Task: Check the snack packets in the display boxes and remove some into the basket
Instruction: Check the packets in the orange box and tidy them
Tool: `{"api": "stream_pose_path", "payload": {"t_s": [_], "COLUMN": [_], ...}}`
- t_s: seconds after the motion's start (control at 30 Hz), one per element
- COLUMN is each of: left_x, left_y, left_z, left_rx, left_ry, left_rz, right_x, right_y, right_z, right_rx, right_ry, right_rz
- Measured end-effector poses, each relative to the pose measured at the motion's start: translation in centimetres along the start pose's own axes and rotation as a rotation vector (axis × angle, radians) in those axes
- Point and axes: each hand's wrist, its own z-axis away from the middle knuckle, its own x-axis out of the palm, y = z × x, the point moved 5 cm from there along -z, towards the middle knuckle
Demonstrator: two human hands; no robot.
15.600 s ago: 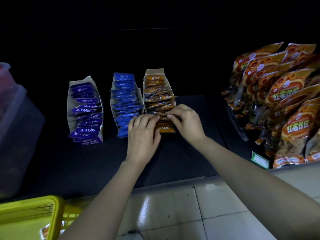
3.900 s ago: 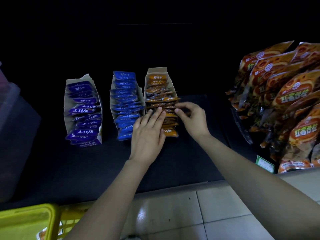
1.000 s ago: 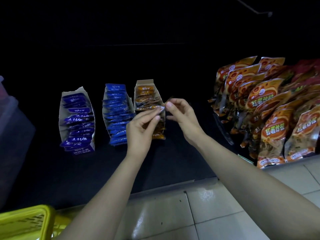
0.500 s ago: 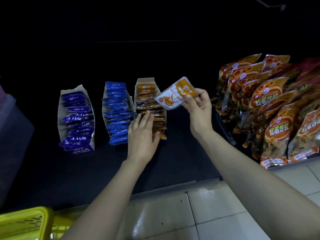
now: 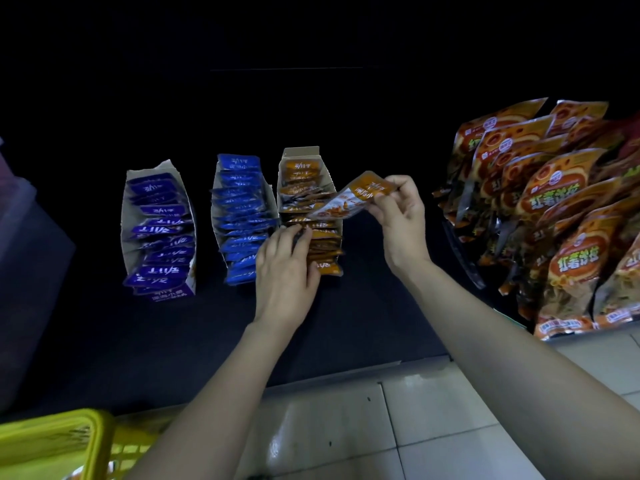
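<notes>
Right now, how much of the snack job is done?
Done: one orange foil snack packet is out of its cardboard display box. In hand: the right hand pinches it; the left hand rests on that box's other packets. Left: dropping it into the yellow plastic basket.

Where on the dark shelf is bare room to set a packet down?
Free: the shelf between purple box and blue box, and the wide patch before the boxes. Crowded: blue box close beside orange box; large bags at right.
</notes>
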Motion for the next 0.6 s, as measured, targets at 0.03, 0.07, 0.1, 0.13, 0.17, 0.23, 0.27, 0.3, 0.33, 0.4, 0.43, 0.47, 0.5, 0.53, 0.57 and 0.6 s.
{"api": "stream_pose_path", "payload": {"t_s": [0.03,0.07,0.1,0.13,0.17,0.23,0.27,0.3,0.33,0.4,0.43,0.47,0.5,0.53,0.57,0.6], "left_x": [0.1,0.1,0.2,0.2,0.2,0.2,0.2,0.2,0.3,0.3,0.2,0.2,0.2,0.2,0.2,0.2], "left_y": [0.0,0.1,0.1,0.1,0.1,0.1,0.1,0.1,0.1,0.0,-0.1,-0.1,-0.1,-0.2,-0.2,-0.3], "left_z": [-0.1,-0.1,-0.1,-0.1,-0.1,-0.1,-0.1,-0.2,-0.2,-0.2,-0.2,-0.3,-0.2,-0.2,-0.2,-0.2], "left_rx": [-0.005,-0.01,-0.016,-0.022,-0.026,-0.03,-0.032,-0.033,-0.035,-0.035,-0.034,-0.033,-0.031,-0.029,-0.027,-0.025], "left_ry": [-0.005,-0.012,-0.02,-0.03,-0.036,-0.041,-0.045,-0.049,-0.052,-0.053,-0.05,-0.049,-0.051,-0.055,-0.058,-0.058], "left_rz": [0.005,0.012,0.019,0.024,0.027,0.031,0.033,0.034,0.034,0.036,0.038,0.04,0.041,0.044,0.048,0.054], "right_x": [-0.1,-0.2,-0.1,0.0,0.1,0.4,0.5,0.7,0.9,1.6,1.9,2.1,2.1,2.0,1.8,1.7], "right_y": [0.0,0.1,0.2,0.3,0.5,1.0,1.3,1.5,1.9,2.7,3.1,3.5,3.8,3.8,3.8,3.7], "right_z": [-0.1,-0.1,0.0,0.1,0.2,0.2,0.3,0.3,0.3,0.6,0.7,0.8,0.9,0.8,0.7,0.5], "right_rx": [-0.002,-0.005,-0.009,-0.013,-0.014,-0.018,-0.019,-0.013,-0.001,0.033,0.043,0.037,0.013,-0.025,-0.069,-0.119], "right_ry": [0.009,0.01,0.001,-0.017,-0.036,-0.075,-0.097,-0.119,-0.146,-0.218,-0.25,-0.269,-0.268,-0.248,-0.218,-0.192], "right_rz": [-0.004,-0.008,-0.004,0.004,0.019,0.065,0.094,0.128,0.164,0.232,0.261,0.295,0.348,0.414,0.483,0.547]}}
